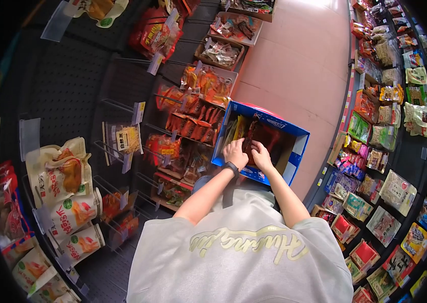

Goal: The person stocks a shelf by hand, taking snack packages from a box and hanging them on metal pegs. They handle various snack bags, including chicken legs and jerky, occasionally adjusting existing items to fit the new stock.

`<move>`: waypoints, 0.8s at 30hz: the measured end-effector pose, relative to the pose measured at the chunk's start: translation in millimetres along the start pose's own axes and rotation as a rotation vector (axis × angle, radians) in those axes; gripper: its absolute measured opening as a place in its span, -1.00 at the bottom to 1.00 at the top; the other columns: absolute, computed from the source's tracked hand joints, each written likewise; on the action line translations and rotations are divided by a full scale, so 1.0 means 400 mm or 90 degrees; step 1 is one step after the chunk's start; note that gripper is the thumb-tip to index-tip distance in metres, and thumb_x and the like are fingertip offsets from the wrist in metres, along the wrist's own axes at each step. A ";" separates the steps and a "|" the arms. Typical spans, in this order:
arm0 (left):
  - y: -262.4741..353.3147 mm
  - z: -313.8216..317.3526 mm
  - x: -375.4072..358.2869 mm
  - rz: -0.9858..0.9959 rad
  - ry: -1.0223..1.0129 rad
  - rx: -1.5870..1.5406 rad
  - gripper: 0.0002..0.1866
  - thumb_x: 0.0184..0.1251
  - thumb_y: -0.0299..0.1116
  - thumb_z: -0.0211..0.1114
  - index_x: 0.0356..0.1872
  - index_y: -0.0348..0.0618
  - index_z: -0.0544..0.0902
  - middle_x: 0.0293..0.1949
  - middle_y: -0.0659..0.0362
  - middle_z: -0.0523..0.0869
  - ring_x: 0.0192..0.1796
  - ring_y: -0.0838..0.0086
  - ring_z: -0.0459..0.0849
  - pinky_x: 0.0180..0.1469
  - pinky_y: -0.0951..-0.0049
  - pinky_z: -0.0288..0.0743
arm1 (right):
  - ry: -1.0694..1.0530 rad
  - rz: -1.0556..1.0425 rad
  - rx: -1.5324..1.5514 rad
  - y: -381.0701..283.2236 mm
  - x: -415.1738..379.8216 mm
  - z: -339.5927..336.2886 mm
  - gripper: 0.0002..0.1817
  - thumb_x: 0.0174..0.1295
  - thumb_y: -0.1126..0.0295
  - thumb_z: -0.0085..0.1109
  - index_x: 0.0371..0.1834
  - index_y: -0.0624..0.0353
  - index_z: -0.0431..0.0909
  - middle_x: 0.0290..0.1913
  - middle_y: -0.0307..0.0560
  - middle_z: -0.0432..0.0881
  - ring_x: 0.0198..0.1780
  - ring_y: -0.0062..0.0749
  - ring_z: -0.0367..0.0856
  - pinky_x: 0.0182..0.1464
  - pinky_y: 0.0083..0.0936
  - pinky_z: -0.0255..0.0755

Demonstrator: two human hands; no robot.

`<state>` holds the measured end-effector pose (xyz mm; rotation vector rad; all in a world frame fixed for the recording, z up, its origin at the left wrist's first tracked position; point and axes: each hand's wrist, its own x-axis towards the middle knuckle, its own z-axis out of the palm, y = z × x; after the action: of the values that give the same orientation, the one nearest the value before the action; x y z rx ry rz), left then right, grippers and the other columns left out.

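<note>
Both my hands reach into an open blue cardboard box (298, 158) in front of me. My left hand (235, 153), with a dark band on its wrist, is at the left side of the box beside upright yellow-green packets (238, 127). My right hand (261, 155) is close by, its fingers curled near the box's middle. Between them the hands grip a dark reddish-brown snack packet (248, 145), its lower part hidden by the fingers. More dark red packaging (268, 135) lies deeper in the box.
Pegboard shelving on the left bears hooks with snack bags (74, 209) and a hanging clear bag (125, 139). Open cartons of red packets (212, 83) line the lower shelves. Tiled floor (294, 65) runs ahead. Another stocked shelf (370, 136) stands on the right.
</note>
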<state>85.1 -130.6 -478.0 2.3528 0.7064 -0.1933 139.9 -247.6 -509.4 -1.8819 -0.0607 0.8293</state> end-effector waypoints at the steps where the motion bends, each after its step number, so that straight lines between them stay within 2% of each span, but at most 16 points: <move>1: -0.003 0.002 -0.002 -0.011 0.011 0.020 -0.41 -0.06 -0.44 0.11 0.16 -0.05 0.39 0.06 0.03 0.49 0.14 0.13 0.40 0.26 0.14 0.16 | 0.002 0.006 -0.030 0.006 -0.004 -0.007 -0.50 0.11 0.46 -0.08 0.19 0.26 0.35 0.06 0.18 0.55 0.11 -0.16 0.53 0.17 -0.42 0.36; 4: -0.001 0.001 -0.012 -0.042 0.006 -0.025 -0.42 -0.03 -0.44 0.12 0.16 -0.04 0.40 0.06 0.04 0.49 0.15 0.16 0.41 0.25 0.13 0.18 | -0.029 0.073 -0.085 0.034 -0.013 -0.040 -0.50 0.11 0.45 -0.04 0.18 0.31 0.36 0.05 0.15 0.55 0.11 -0.25 0.52 0.15 -0.47 0.36; 5: -0.001 -0.003 -0.017 -0.025 0.025 -0.030 -0.43 -0.02 -0.44 0.12 0.17 -0.04 0.40 0.06 0.04 0.49 0.14 0.14 0.41 0.22 0.14 0.22 | -0.021 0.056 -0.105 0.046 -0.020 -0.052 -0.54 0.10 0.42 -0.01 0.12 0.32 0.43 -0.03 0.12 0.60 0.00 -0.28 0.58 0.08 -0.48 0.40; 8: 0.008 -0.026 -0.036 0.012 0.072 -0.064 -0.50 0.02 -0.47 0.09 0.11 -0.09 0.45 0.03 0.04 0.52 0.09 0.15 0.47 0.17 0.19 0.31 | -0.044 0.066 -0.114 0.099 -0.020 -0.079 -0.57 0.10 0.42 0.00 0.06 0.32 0.48 -0.10 0.10 0.62 -0.13 -0.31 0.61 0.00 -0.48 0.43; 9: 0.008 -0.033 -0.040 0.002 0.059 -0.133 -0.52 0.03 -0.49 0.08 0.09 -0.11 0.46 0.00 0.03 0.54 0.06 0.16 0.50 0.14 0.21 0.34 | -0.036 0.059 -0.110 0.114 -0.019 -0.079 -0.60 0.10 0.42 0.01 0.02 0.33 0.50 -0.16 0.06 0.63 -0.23 -0.37 0.62 -0.09 -0.50 0.46; 11: 0.000 -0.058 -0.041 -0.014 0.043 -0.270 -0.57 0.06 -0.53 0.06 0.04 -0.17 0.49 -0.06 0.01 0.58 -0.01 0.16 0.55 0.09 0.26 0.41 | -0.055 0.057 -0.119 0.132 -0.013 -0.081 -0.61 0.10 0.42 0.02 0.00 0.33 0.51 -0.18 0.03 0.63 -0.25 -0.40 0.61 -0.13 -0.51 0.47; 12: -0.002 -0.072 -0.040 0.043 0.097 -0.261 -0.62 0.10 -0.58 0.04 0.00 -0.22 0.52 -0.12 -0.01 0.62 -0.05 0.21 0.61 0.03 0.33 0.47 | -0.064 0.053 -0.123 0.128 -0.006 -0.078 -0.62 0.10 0.42 0.02 -0.01 0.34 0.51 -0.20 0.02 0.64 -0.27 -0.41 0.61 -0.16 -0.51 0.47; 14: 0.009 -0.122 -0.045 0.013 0.083 -0.349 -0.63 0.12 -0.60 0.04 0.01 -0.21 0.52 -0.10 0.00 0.63 -0.02 0.27 0.62 0.03 0.38 0.48 | -0.082 0.049 -0.089 0.081 -0.008 -0.077 -0.66 0.12 0.45 0.01 -0.03 0.34 0.51 -0.25 -0.01 0.64 -0.30 -0.44 0.60 -0.21 -0.53 0.48; 15: 0.025 -0.162 -0.048 0.002 0.099 -0.354 -0.64 0.15 -0.61 0.03 0.01 -0.21 0.51 -0.09 0.02 0.64 -0.02 0.30 0.63 0.02 0.41 0.49 | -0.108 0.105 -0.007 0.038 -0.015 -0.077 -0.70 0.15 0.48 -0.03 -0.08 0.34 0.53 -0.28 -0.02 0.63 -0.34 -0.47 0.59 -0.25 -0.54 0.49; 16: 0.026 -0.194 -0.042 0.023 0.123 -0.342 -0.66 0.22 -0.62 0.01 0.04 -0.26 0.49 -0.12 0.06 0.67 -0.09 0.42 0.66 0.02 0.49 0.49 | -0.118 0.126 0.033 -0.011 -0.020 -0.079 -0.75 0.19 0.48 -0.04 -0.14 0.33 0.54 -0.35 -0.04 0.63 -0.42 -0.51 0.57 -0.34 -0.57 0.48; 18: 0.032 -0.263 -0.029 0.008 0.172 -0.394 -0.65 0.22 -0.62 0.02 0.04 -0.24 0.50 -0.14 0.09 0.67 -0.12 0.48 0.65 -0.02 0.50 0.51 | -0.140 0.120 0.040 -0.124 -0.035 -0.093 -0.80 0.22 0.44 -0.01 -0.19 0.29 0.55 -0.46 -0.13 0.60 -0.50 -0.58 0.53 -0.45 -0.62 0.44; 19: 0.056 -0.318 -0.029 -0.029 0.180 -0.422 -0.67 0.23 -0.62 0.02 0.03 -0.23 0.51 -0.12 0.09 0.67 -0.14 0.50 0.65 -0.06 0.50 0.52 | -0.071 0.039 0.061 -0.154 -0.038 -0.088 -0.82 0.24 0.42 0.00 -0.23 0.27 0.55 -0.51 -0.17 0.57 -0.52 -0.62 0.51 -0.48 -0.64 0.41; 21: 0.078 -0.394 -0.015 0.000 0.250 -0.512 -0.71 0.28 -0.63 -0.01 0.00 -0.27 0.52 -0.13 0.10 0.66 -0.15 0.50 0.64 -0.05 0.51 0.50 | 0.048 -0.087 0.092 -0.217 -0.038 -0.082 -0.86 0.28 0.38 0.01 -0.31 0.20 0.53 -0.58 -0.27 0.51 -0.55 -0.70 0.45 -0.54 -0.71 0.35; 24: 0.106 -0.534 0.003 0.034 0.304 -0.612 -0.75 0.32 -0.63 -0.02 -0.04 -0.30 0.52 -0.13 0.10 0.64 -0.15 0.50 0.64 0.01 0.51 0.49 | 0.080 -0.163 0.250 -0.313 -0.012 -0.069 -0.89 0.27 0.43 0.02 -0.25 0.22 0.50 -0.49 -0.28 0.55 -0.48 -0.70 0.49 -0.48 -0.71 0.38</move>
<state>98.8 -20.4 -290.6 1.4728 0.7275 0.6247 191.4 -213.0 -397.2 -1.5130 -0.0542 0.5032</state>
